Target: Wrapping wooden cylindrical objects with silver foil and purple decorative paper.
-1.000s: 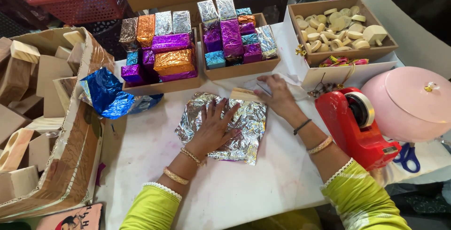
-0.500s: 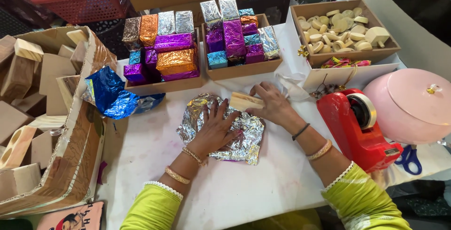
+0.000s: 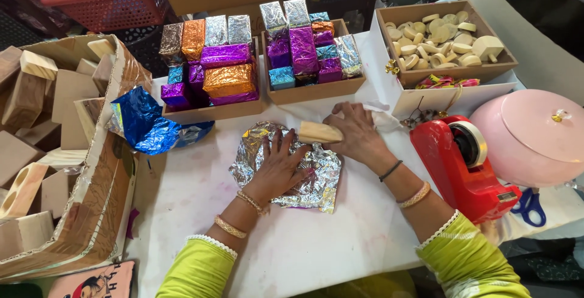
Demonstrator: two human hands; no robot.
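Left hand (image 3: 277,167) flat, fingers spread, pins crinkled silver foil sheet (image 3: 316,179) to white table (image 3: 316,243) mid-surface, keeping it from sliding. Right hand (image 3: 356,133) grips pale rectangular wooden block (image 3: 319,132) over foil's far edge, near foil-wrapped blocks in box (image 3: 213,85).

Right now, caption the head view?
Left hand flattens silver foil; right hand holds a wooden block above it.

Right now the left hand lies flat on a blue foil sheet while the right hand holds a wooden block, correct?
Not quite. In the head view the foil sheet under the left hand is silver, not blue. The right hand does hold the wooden block.
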